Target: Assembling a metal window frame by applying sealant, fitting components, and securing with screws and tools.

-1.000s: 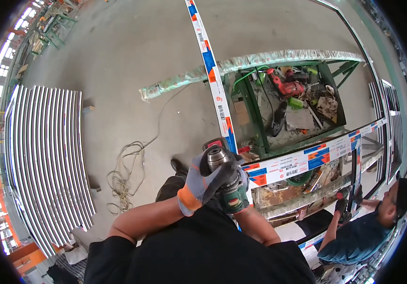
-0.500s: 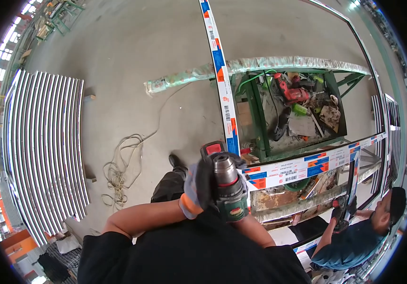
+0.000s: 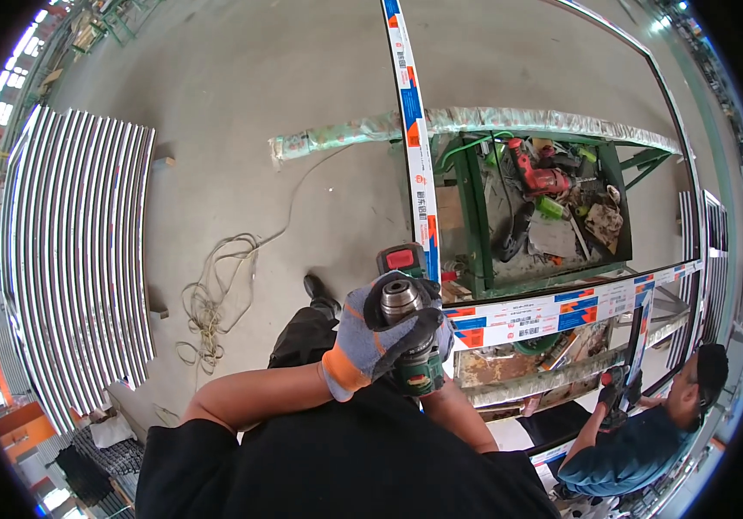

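A green and black cordless drill (image 3: 420,374) is held close in front of my chest, its metal chuck facing up toward the camera. My left hand (image 3: 364,336), in a grey glove with black-coated fingers and an orange cuff, is closed around the drill's front, just at the chuck. Behind the drill, my right hand (image 3: 446,339) is mostly hidden; its gloved edge shows at the handle, and it appears to grip it. The battery with a red patch (image 3: 400,258) points away from me. Just beyond lies the corner of a large frame with printed protective film (image 3: 518,320).
Under the frame stands a green metal stand (image 3: 475,216) whose tray holds a red power drill (image 3: 546,180) and scraps. At right a co-worker (image 3: 639,450) holds another power tool (image 3: 615,402). A tangled cord (image 3: 207,320) and stacked metal profiles (image 3: 77,259) lie left.
My left hand has closed further round the drill's chuck, its fingers now wrapping across the front. The co-worker's tool has shifted slightly left, and the view has moved a little.
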A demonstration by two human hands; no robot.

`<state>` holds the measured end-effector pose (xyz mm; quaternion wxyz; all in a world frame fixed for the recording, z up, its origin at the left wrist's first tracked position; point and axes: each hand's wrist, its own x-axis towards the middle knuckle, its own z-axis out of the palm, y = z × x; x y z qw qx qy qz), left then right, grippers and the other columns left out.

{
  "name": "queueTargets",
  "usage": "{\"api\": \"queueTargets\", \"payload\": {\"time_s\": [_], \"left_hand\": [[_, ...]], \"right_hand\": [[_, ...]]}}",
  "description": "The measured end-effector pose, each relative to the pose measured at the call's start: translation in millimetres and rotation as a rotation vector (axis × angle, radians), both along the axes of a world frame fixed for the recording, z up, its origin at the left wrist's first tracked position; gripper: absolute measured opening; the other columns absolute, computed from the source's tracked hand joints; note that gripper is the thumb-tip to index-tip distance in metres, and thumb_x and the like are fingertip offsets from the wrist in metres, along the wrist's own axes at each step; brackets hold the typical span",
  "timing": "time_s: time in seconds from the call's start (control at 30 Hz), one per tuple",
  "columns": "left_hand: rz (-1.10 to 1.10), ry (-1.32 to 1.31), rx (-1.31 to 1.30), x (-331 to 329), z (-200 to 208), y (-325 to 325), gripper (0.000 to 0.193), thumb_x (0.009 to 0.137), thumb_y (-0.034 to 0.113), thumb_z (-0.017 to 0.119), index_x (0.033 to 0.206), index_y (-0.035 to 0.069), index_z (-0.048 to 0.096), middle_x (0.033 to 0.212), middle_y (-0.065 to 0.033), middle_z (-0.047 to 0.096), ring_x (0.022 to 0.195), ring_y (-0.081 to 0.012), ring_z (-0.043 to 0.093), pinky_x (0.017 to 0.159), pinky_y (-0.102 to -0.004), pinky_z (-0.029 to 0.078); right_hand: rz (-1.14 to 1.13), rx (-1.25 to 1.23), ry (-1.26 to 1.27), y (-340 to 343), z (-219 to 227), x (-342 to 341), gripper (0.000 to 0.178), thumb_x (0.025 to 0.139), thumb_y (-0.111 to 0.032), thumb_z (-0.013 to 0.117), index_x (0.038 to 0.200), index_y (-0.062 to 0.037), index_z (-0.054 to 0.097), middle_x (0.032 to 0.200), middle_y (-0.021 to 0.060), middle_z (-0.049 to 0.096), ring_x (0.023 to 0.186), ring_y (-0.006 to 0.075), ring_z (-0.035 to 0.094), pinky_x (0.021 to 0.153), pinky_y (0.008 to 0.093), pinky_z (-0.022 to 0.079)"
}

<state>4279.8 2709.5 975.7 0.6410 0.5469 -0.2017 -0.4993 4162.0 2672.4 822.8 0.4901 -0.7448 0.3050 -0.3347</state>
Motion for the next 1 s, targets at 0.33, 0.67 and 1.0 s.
{"api": "queueTargets", "payload": {"time_s": [0.33, 0.67, 1.0], "left_hand": [[-0.048, -0.009, -0.015, -1.2, -13.2, 10.2, 0.022, 0.082, 0.011, 0.072, 0.099, 0.001, 0.062, 0.092, -0.0068, 0.068, 0.085, -0.0127, 0.063, 0.079, -0.0286, 0.051], [-0.026, -0.012, -0.005, -3.1, -12.7, 7.4, 0.023, 0.080, 0.011, 0.073, 0.098, 0.001, 0.062, 0.092, -0.0065, 0.068, 0.084, -0.0128, 0.063, 0.078, -0.0289, 0.051], [-0.009, -0.171, 0.041, 4.3, -3.3, 3.9, 0.020, 0.080, 0.014, 0.074, 0.092, 0.001, 0.063, 0.079, -0.0064, 0.068, 0.072, -0.0116, 0.062, 0.068, -0.0280, 0.051]], "right_hand": [[0.030, 0.128, 0.100, 0.1, 50.3, 9.9, 0.022, 0.082, -0.019, 0.065, 0.102, -0.0088, 0.067, 0.092, 0.0042, 0.068, 0.083, 0.0162, 0.065, 0.074, 0.0312, 0.052], [0.024, 0.225, 0.068, 0.7, 49.8, 9.0, 0.024, 0.084, -0.023, 0.063, 0.103, -0.0081, 0.067, 0.092, 0.0023, 0.067, 0.082, 0.0153, 0.064, 0.075, 0.0318, 0.052], [0.138, 0.549, -0.190, 9.5, -21.4, -3.4, 0.035, 0.099, -0.032, 0.046, 0.121, -0.0059, 0.055, 0.110, 0.0058, 0.061, 0.098, 0.0173, 0.060, 0.088, 0.0341, 0.050]]}}
